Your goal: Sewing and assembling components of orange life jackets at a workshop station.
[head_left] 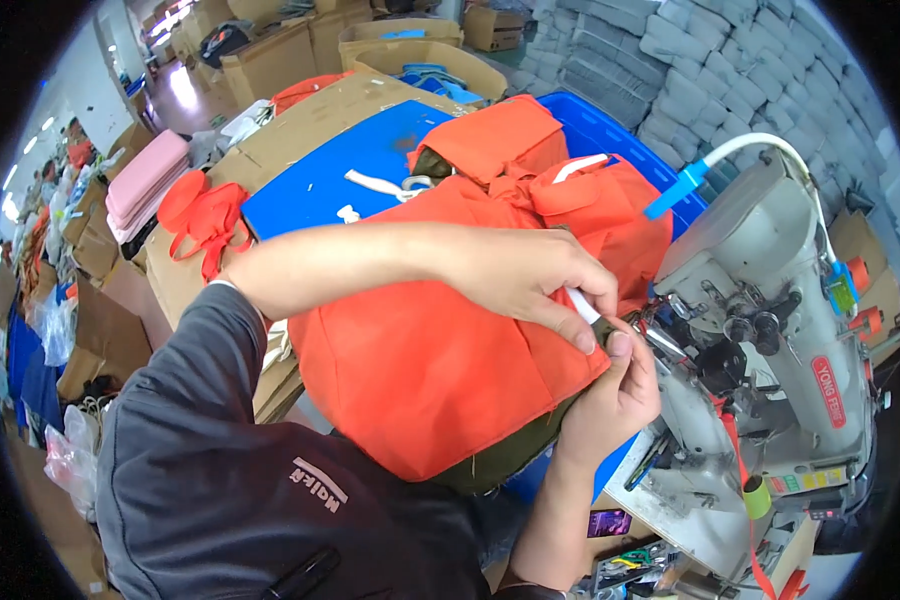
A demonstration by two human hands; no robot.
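Observation:
A large orange fabric piece [420, 370] with an olive green underside [500, 450] lies spread in front of me. My left hand [540, 285] reaches across it from the left, thumb and fingers closed around a short white strip [581, 304] at the fabric's right edge. Just below, my right hand [615, 395] pinches the same edge between thumb and fingers, where a bit of olive fabric shows. Both hands nearly touch, close to the sewing machine [760, 270] on the right. The exact fold between the fingertips is hidden.
More orange fabric [500, 140] lies heaped behind, against a blue plastic crate [610, 130]. Orange straps [210, 220] and pink folded pieces [148, 180] sit at the left. A phone [608, 523] and a tool tray [635, 565] are near the machine's base. Grey bundles [710, 60] are stacked behind.

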